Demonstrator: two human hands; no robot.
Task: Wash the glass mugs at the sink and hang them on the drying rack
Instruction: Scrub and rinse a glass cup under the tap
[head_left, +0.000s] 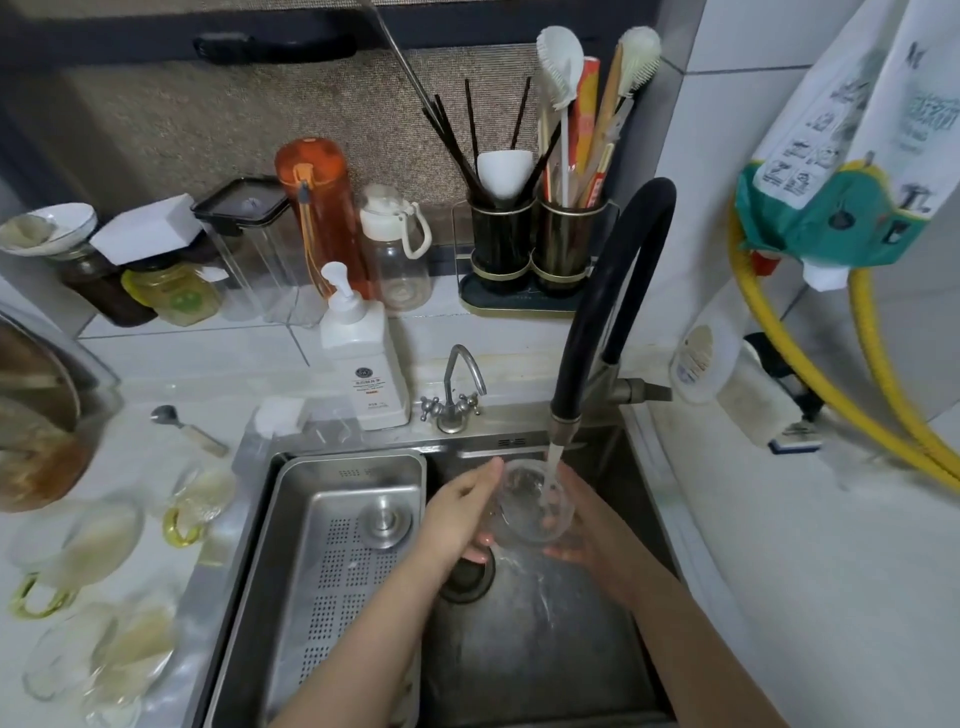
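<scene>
A clear glass mug (524, 512) is held over the sink (545, 649), its mouth facing up under the water stream from the black faucet (623, 291). My left hand (462, 512) grips the mug's left side, with fingers curled under it. My right hand (582, 525) holds its right side from behind and below. Several more glass mugs with yellow-green handles lie on the counter at the left, one (200, 506) nearest the sink and another (78, 551) further left. No drying rack shows.
A steel perforated drain tray (332, 566) fills the sink's left half. A soap pump bottle (361, 358), a small tap (457, 389), bottles, jars and a utensil holder (537, 249) line the back. A yellow hose (872, 395) hangs at right.
</scene>
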